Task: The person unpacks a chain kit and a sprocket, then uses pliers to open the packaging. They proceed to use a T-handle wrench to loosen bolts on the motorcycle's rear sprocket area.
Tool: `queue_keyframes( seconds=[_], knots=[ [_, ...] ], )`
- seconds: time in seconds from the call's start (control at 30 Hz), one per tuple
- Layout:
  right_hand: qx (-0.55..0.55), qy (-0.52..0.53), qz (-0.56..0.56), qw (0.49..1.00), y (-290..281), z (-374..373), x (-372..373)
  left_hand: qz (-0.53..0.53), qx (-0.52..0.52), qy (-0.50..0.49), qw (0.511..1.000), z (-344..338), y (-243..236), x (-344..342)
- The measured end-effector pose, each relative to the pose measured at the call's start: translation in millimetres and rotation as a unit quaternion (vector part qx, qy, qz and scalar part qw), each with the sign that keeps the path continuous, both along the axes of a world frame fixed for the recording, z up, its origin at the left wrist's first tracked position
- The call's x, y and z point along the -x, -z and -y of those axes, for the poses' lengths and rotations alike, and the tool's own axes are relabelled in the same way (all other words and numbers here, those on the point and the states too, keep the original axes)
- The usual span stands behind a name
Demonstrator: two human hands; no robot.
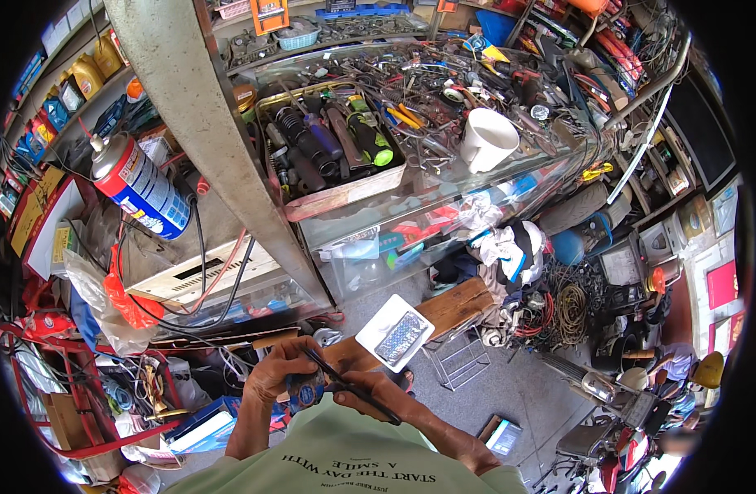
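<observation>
My left hand (286, 366) is closed at the upper end of a long, thin black object (329, 368), with a small blue item (305, 391) just below its fingers. My right hand (371, 393) grips the same black object lower down. I cannot make out exactly what the black object is. Just beyond my hands, a white tray (373, 337) holding a clear pack of small silver pieces (400, 334) lies on a wooden plank (460, 305), with a metal stool frame (458, 365) beneath.
A glass counter (353, 276) bears scattered tools, a tool tin (345, 191) and a white mug (486, 140). A steel post (197, 115) rises beside a spray can (139, 185). Cables (571, 313), a motorbike (616, 457) and part of another person (679, 365) are at the right.
</observation>
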State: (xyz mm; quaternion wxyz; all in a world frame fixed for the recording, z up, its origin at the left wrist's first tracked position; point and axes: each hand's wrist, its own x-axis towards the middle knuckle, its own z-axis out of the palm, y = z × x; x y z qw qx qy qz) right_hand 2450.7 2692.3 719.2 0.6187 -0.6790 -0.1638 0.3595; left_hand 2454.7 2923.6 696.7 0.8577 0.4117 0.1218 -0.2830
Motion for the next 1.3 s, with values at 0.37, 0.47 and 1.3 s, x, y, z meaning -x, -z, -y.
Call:
queue_keyframes(
  seconds=[0.37, 0.47, 1.3],
  knots=[
    [0.224, 0.171, 0.479, 0.831, -108.2, -10.2, -145.6, -0.074, -0.381, -0.038, 0.921, -68.1, 148.3, 90.3],
    [0.175, 0.239, 0.646, 0.704, -105.7, -30.4, -221.0, -0.195, -0.462, -0.020, 0.865, -82.9, 188.2, 128.8],
    [0.335, 0.166, 0.708, 0.599, -101.2, -65.1, -262.8, -0.225, -0.303, -0.499, 0.780, -31.1, 218.6, 271.9]
  ],
)
